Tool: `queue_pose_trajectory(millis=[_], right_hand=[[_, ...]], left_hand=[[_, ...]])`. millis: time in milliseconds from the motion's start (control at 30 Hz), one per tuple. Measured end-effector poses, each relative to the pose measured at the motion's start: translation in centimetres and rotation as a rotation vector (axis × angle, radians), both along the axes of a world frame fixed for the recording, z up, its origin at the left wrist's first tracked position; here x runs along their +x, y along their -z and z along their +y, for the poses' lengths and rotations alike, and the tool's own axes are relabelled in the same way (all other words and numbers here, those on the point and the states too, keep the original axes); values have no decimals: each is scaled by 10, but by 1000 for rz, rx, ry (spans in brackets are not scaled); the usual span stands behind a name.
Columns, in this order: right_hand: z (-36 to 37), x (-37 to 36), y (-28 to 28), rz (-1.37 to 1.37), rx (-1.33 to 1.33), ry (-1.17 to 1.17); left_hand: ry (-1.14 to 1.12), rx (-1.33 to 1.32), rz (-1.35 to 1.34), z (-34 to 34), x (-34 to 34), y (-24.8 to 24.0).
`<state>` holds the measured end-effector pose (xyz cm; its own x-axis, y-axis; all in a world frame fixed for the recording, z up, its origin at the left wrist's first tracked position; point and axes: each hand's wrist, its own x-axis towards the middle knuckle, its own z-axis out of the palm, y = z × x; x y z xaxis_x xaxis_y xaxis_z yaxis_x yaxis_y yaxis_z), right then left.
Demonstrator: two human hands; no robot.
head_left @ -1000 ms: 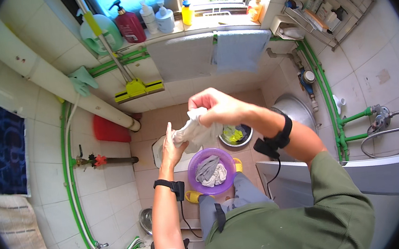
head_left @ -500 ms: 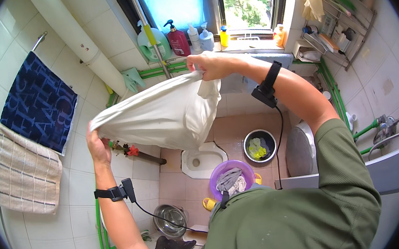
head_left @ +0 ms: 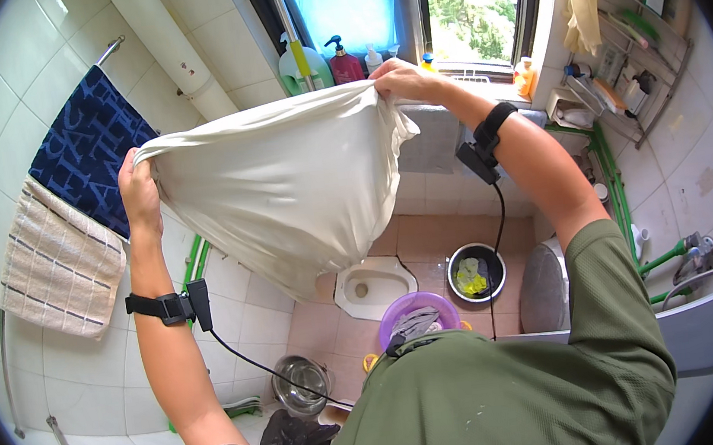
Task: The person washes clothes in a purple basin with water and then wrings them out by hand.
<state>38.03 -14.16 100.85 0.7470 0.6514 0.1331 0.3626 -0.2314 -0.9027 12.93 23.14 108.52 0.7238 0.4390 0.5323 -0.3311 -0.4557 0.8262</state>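
A large, wrinkled white cloth (head_left: 274,179) is gripped at both ends of its upper edge by the left hand (head_left: 140,193) and right hand (head_left: 407,81), held wide apart before the green-shirted torso (head_left: 454,403), apparently so that it hangs spread in midair.

Green T-shirt (head_left: 479,392) part. hid purple basin (head_left: 413,301) & yellow slippers (head_left: 369,363). White cloth (head_left: 274,179) blocked btm end of mop pole (head_left: 300,57); window (head_left: 474,15) cut off by top edge.

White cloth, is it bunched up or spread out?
Mostly spread out: the white cloth hangs wide between the left hand and the right hand, with loose folds toward its bottom.
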Motion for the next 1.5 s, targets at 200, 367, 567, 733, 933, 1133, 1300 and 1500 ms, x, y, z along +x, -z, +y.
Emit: queue_pose_trajectory(millis=[200, 367, 567, 733, 933, 1133, 1300, 1500], right_hand=[[14, -51, 18, -258, 109, -18], [-3, -57, 27, -798, -497, -179], [-36, -20, 14, -247, -346, -129], [-56, -3, -22, -85, -98, -114], [-56, -7, -59, -134, -34, -198], [-67, -7, -85, -213, -205, -52], [-58, -13, -92, -259, -344, 165], [-58, -14, -97, -132, -323, 78]], left_hand=[[-111, 26, 96, 5, 4, -11], [-212, -3, 199, 19, -11, -8], [-210, -94, 306, 20, -29, -9], [-182, -202, 404, 36, -46, -16], [-51, -323, 356, 38, -61, -23], [89, -374, 376, 28, -76, -31], [73, -378, 416, 39, -75, -21], [83, -421, 412, 47, -78, -12]])
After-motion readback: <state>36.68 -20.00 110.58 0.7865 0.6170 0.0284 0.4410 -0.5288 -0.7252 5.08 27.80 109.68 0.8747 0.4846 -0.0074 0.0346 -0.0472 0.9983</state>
